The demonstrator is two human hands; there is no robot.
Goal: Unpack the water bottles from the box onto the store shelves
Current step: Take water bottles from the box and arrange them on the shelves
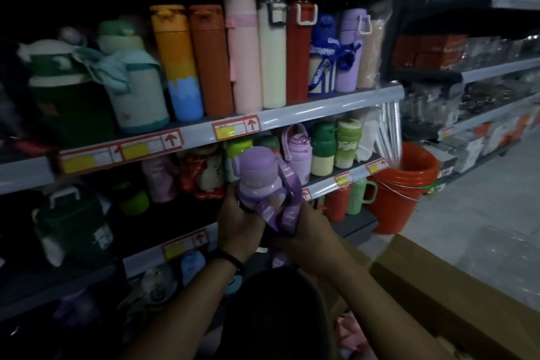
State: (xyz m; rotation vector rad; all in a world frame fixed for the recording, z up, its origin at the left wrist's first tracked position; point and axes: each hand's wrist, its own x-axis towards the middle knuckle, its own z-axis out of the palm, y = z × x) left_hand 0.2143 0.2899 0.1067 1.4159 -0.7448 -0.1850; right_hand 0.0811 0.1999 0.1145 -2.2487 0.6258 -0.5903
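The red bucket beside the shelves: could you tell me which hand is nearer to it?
Right. The right hand holds the purple bottle on the side toward the red bucket, below and left of it; the left hand holds the bottle's far side, farther away.

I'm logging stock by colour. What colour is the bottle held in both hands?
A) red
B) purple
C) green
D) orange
B: the bottle held by the left hand and the right hand is purple, both lid and body.
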